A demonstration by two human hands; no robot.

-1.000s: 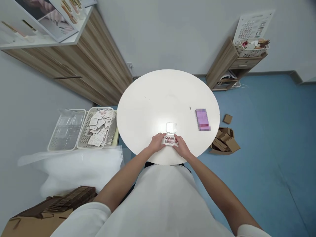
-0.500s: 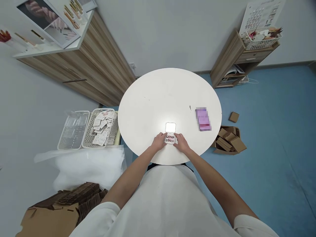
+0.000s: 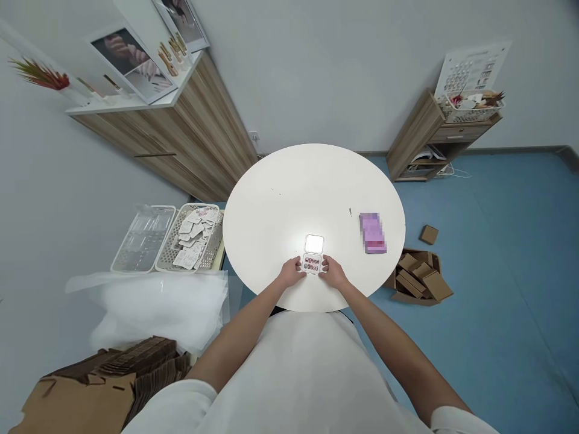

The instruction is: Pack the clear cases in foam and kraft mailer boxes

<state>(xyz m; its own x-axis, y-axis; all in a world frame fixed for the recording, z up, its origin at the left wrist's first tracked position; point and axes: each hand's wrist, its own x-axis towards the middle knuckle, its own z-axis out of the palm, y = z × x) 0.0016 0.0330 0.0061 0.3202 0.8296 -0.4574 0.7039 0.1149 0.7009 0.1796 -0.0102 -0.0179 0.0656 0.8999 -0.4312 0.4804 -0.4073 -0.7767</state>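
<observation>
A small clear case (image 3: 312,270) lies near the front edge of the white round table (image 3: 289,181), its lid (image 3: 314,243) flipped up and bright with glare. Inside the case sit two rows of small red, pink and dark pieces that look like press-on nails (image 3: 312,261). My left hand (image 3: 291,272) holds the case by its left side, fingers curled along the edge. On the opposite side my right hand (image 3: 333,272) grips it in the same way, thumb near the lower corner.
Right of my hands lies a blurred purple item (image 3: 373,234). A carton of brown boxes (image 3: 418,274) stands on the floor at right. To the left are a basket of white cards (image 3: 194,238), a clear-tray basket (image 3: 143,238), plastic wrap (image 3: 158,304) and flattened cardboard (image 3: 81,398).
My fingers have shifted from the hinge corners down to the sides of the case. The lid stays up. The whole view has tilted, so the table appears lower.
</observation>
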